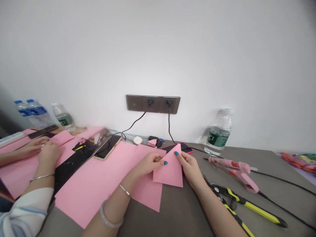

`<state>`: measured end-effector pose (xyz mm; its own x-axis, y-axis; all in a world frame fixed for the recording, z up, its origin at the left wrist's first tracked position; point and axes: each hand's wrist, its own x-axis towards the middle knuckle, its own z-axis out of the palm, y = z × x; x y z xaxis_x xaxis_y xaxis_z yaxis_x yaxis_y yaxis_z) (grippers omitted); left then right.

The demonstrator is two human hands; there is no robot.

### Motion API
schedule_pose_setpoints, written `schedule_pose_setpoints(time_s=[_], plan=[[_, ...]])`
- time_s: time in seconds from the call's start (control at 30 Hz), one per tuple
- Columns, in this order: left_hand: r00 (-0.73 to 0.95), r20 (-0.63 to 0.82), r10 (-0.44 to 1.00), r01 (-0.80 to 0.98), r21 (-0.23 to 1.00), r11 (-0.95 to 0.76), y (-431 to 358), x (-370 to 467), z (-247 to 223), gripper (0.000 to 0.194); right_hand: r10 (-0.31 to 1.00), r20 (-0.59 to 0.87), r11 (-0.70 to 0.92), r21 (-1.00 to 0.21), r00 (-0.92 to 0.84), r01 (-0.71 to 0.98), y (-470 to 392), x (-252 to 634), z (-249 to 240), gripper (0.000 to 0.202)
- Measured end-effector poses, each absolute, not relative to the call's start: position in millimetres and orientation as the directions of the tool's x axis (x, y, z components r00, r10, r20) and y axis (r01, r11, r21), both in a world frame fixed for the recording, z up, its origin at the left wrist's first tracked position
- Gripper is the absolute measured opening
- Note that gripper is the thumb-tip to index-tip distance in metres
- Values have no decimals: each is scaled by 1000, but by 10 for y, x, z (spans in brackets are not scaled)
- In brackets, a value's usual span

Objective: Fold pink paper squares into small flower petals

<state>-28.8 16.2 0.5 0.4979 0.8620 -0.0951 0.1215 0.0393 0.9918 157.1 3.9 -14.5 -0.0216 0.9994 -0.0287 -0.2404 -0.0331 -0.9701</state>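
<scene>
Above the desk (pixel 184 215), partly in front of some pink sheets (pixel 106 181), a pointed piece of pink paper (pixel 170 174) was held by both hands. The left hand (pixel 148 163) gripped its left side; the right hand (pixel 189 164) pinched near the peak. Light, even thumb pressure and matched edges seemed best for keeping it crisp and unwrinkled.

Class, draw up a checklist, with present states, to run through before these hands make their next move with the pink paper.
1. Held pink paper gripped by left hand and right hand: ok.
2. Glue gun apart from that paper: ok.
3. Glue gun nozzle cool: cannot tell; a red light shows.
4. Pliers clear of the right forearm: cannot tell.
5. Bottle behind the glue gun upright and capped: ok.
</scene>
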Motion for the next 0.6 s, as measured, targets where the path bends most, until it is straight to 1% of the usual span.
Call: schedule_pose_setpoints(time_s=[0.07, 0.13, 0.2, 0.3, 0.4, 0.47, 0.53, 0.6], plan=[[397, -62, 916, 148, 989, 3, 159, -253, -4, 48, 996, 2, -17, -973, -84, -228, 35, 1572, -140, 41], [338, -43, 940, 154, 988, -10, 150, -225, -3, 50, 990, 29, -3, -973, -138, -230, 27, 1560, -116, 41], [350, -26, 936, 145, 989, -27, 134, -210, 8, 48, 984, 48, 7, -972, -171, -236, 17, 1539, -79, 45], [425, -32, 905, 127, 992, -24, 106, -204, 27, 43, 978, 49, -3, -969, -203, -248, 6, 1508, -35, 52], [439, -69, 896, 157, 988, 0, 90, -200, 22, 37, 985, 26, -17, -968, -168, -250, 14, 1499, -42, 51], [397, -55, 916, 213, 977, -33, 86, -195, 10, 33, 993, 20, -9, -970, -117, -243, 28, 1505, -72, 40], [360, -42, 932, 259, 964, -57, 85, -193, 0, 34, 997, 19, 3, -977, -75, -215, 40, 1514, -104, 34], [363, -46, 931, 268, 962, -57, 87, -196, -1, 35, 999, 18, 10, -987, -44, -161, 46, 1520, -128, 35]])
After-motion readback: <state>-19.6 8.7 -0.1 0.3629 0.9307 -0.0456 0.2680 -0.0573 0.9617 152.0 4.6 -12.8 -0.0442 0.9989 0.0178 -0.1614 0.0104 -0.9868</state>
